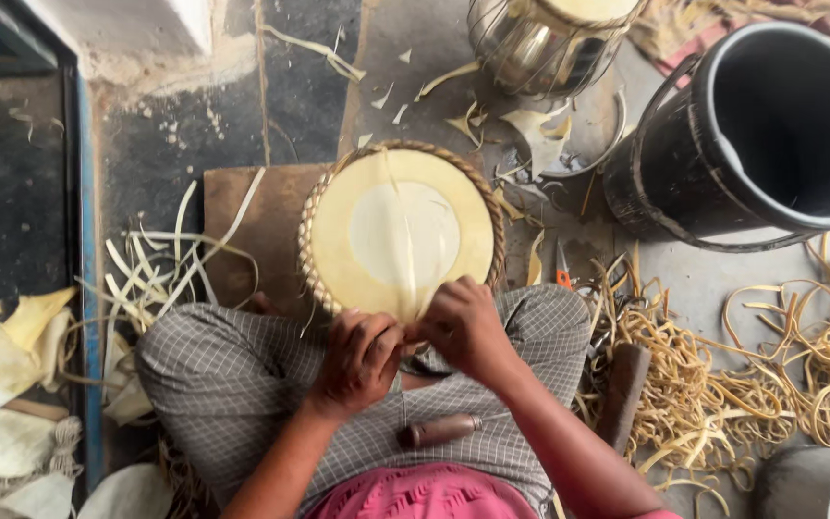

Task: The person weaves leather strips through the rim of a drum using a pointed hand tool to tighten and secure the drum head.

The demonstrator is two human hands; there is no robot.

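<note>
— Both hands closed?
— Yes. The left hand (pixel 359 358) pinches the near rim of the round woven disc (pixel 402 231), fingers curled tight; the right hand (pixel 463 327) grips the same edge just beside it, knuckles up.
— Where is the disc?
— Propped against the knees, over a wooden board (pixel 261 226) on the floor. Forearms angle inward, wrists bent down.

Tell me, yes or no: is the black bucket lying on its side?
Yes. The black bucket lies tipped over on the floor, its open mouth facing sideways toward the camera.
</note>
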